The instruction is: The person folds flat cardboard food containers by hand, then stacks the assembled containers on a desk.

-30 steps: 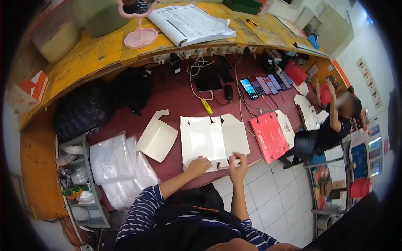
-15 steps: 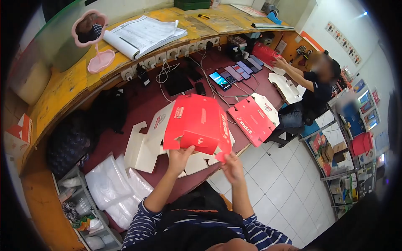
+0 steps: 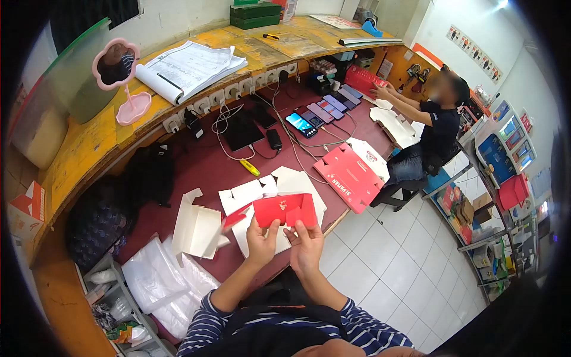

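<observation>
Nearest my camera, both hands work together: the left hand [image 3: 260, 243] and right hand [image 3: 306, 250] have their fingers curled in, thumbs against the near edge of a red carton [image 3: 299, 204], pinching it between them. It is partly folded, held above the near edge of the maroon worktop [image 3: 208, 172]. I make out a small white logo on its red face, too fine for me to read. White board [image 3: 241, 193] spreads beneath and behind; I can't tell which of it belongs to the same carton.

Left of that I see a white box [image 3: 201, 229], part-folded, beside clear plastic bags [image 3: 157, 279]. To the right, a flat red carton [image 3: 351, 178] reads "SI PAMAN" in white capitals; the smaller lines escape me, and its white flap carries a round emblem.

Further in lie a yellow highlighter [image 3: 250, 168], a dark tablet [image 3: 238, 132] with a cable, and a row of phones, the nearest phone [image 3: 301, 125] lit. On the yellow ledge [image 3: 327, 33] stand a pink mirror [image 3: 132, 108] and printed papers [image 3: 193, 65], their text too small for me. Farther right, a seated co-worker [image 3: 441, 119] has both hands at another red box [image 3: 360, 77].
</observation>
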The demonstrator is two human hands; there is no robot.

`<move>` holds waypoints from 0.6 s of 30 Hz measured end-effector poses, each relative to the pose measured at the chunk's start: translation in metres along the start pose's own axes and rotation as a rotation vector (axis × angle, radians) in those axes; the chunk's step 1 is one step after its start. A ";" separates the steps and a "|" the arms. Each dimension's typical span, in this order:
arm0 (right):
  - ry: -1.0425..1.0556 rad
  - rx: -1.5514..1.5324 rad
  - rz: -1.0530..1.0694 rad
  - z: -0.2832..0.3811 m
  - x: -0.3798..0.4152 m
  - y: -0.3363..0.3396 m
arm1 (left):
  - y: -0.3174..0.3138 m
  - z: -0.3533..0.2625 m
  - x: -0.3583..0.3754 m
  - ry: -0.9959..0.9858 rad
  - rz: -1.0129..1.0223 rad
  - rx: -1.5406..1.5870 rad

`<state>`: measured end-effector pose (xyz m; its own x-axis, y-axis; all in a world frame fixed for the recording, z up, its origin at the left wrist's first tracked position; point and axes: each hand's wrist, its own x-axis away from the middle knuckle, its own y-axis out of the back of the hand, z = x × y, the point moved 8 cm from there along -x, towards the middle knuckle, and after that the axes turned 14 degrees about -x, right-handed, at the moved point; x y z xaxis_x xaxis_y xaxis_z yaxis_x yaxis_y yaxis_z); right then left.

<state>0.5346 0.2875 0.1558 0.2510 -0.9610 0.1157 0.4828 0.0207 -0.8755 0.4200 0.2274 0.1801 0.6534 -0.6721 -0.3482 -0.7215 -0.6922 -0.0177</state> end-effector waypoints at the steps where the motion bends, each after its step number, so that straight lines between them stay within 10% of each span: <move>1: -0.071 -0.040 -0.017 -0.003 -0.001 0.000 | 0.003 0.000 -0.002 0.046 0.048 0.116; 11: -0.212 -0.127 0.051 -0.018 -0.004 -0.010 | 0.008 0.009 -0.005 0.186 0.206 0.262; 13: -0.189 -0.139 0.116 -0.007 -0.008 -0.013 | 0.002 -0.013 -0.012 0.597 0.256 1.206; 15: 0.147 0.222 0.181 0.020 -0.009 -0.019 | 0.003 -0.008 -0.014 0.639 0.289 1.215; 18: 0.263 0.214 0.231 0.028 0.003 -0.018 | 0.018 0.041 0.000 0.432 0.093 0.290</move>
<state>0.5498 0.2919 0.1853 0.1631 -0.9616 -0.2206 0.6092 0.2740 -0.7442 0.3970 0.2257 0.1414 0.5741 -0.8168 0.0566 -0.7747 -0.5643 -0.2853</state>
